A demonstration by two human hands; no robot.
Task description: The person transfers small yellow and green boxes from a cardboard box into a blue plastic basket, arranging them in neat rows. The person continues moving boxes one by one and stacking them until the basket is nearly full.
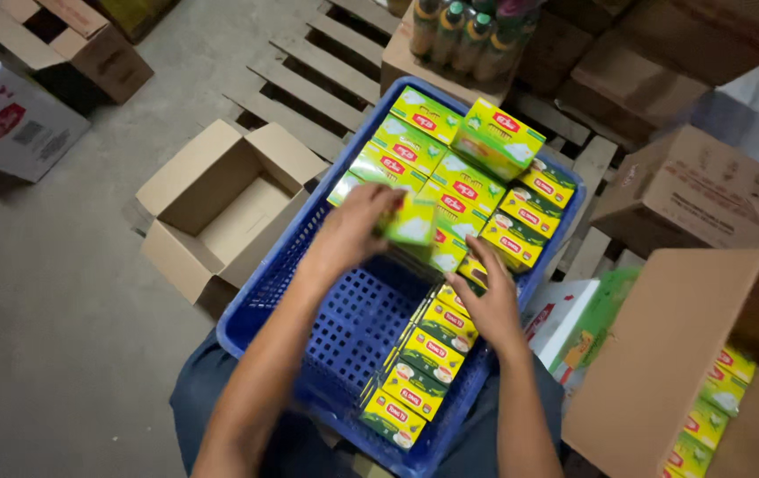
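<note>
At frame centre, your left hand (351,232) has its grip closed on a green tea box (413,221) over the blue plastic crate (264,283); your right hand (490,305), grip wide, rests on yellow boxes (443,329).

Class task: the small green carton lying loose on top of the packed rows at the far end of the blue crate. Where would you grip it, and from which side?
Grip the green carton across its two long side faces, coming from above. It lies tilted on the packed rows in the blue crate, so its top and sides are exposed, with neighbours only underneath.
</note>
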